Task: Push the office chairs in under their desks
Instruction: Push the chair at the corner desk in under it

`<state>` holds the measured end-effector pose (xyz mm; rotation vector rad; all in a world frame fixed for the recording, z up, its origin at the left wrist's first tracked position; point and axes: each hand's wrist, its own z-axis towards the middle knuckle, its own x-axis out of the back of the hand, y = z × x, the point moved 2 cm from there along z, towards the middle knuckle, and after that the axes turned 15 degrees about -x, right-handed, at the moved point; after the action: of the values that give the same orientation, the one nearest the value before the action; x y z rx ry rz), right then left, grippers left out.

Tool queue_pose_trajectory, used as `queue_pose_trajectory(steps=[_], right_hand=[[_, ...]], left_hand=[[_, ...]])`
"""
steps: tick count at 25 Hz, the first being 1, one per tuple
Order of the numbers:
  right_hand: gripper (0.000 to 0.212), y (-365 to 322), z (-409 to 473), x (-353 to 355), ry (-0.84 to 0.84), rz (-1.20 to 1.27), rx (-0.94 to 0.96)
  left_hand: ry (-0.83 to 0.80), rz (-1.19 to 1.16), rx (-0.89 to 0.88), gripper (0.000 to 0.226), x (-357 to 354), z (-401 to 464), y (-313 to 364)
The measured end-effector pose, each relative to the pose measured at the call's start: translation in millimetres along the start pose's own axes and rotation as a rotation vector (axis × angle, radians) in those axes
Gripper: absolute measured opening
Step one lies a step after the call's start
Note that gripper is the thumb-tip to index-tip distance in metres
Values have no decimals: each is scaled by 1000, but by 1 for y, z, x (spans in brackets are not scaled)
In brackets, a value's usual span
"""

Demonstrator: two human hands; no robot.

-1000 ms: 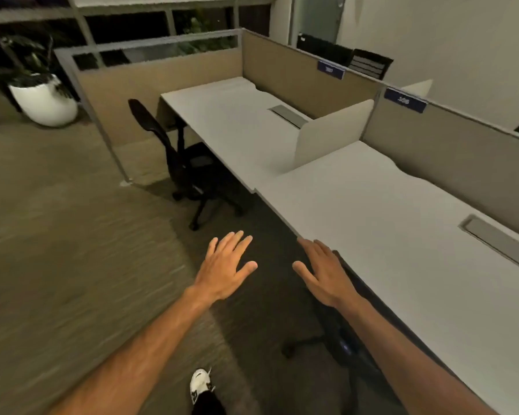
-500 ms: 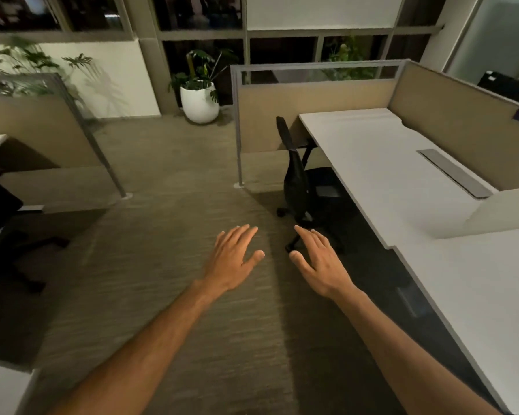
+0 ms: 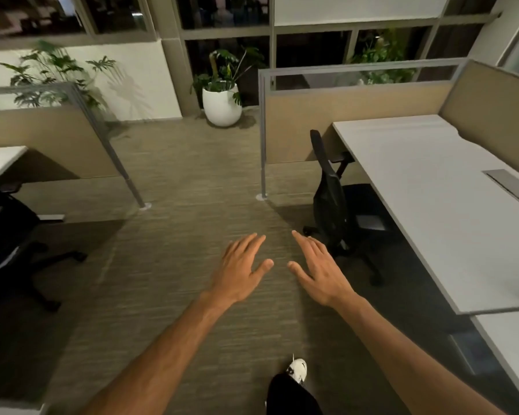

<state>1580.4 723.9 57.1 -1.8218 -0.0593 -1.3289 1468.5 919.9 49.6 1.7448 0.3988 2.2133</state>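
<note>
Both hands empty, fingers spread: left hand [image 3: 242, 272], right hand [image 3: 319, 272], over carpet. Black office chair [image 3: 331, 199] sits sideways at far-right desk [image 3: 426, 187], untouched. No readable writing.

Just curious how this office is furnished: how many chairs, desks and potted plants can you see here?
Office chairs: 2 (right chair, left chair)
Desks: 3 (right desk, near desk, left desk)
White plant pots: 1
Total: 6
</note>
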Motion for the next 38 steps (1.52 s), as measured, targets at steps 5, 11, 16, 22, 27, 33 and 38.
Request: queue_pose_trajectory(steps=[5,11,16,22,27,33,38], right_hand=[[78,7,138,26,-17,-7,22],[75,10,267,66,-55,-18,6],[72,37,347,76,-60,-13,-72],[71,61,451,72,-38,5,-155],[72,77,518,86,53,16,-248],[72,113,591,108,190,41,-445],[72,181,615,135,254,12,-605]], left_hand=[[-6,36,37,78,14,105,-62],[1,68,67,69,27,221,-120],[-89,35,25,68,10,305,-162],[-166,24,-71,66,1,413,-226],[-222,45,-236,66,0,516,-250],[-347,-39,-434,66,-25,644,-301],[-418,-47,-592,65,-69,749,-285]])
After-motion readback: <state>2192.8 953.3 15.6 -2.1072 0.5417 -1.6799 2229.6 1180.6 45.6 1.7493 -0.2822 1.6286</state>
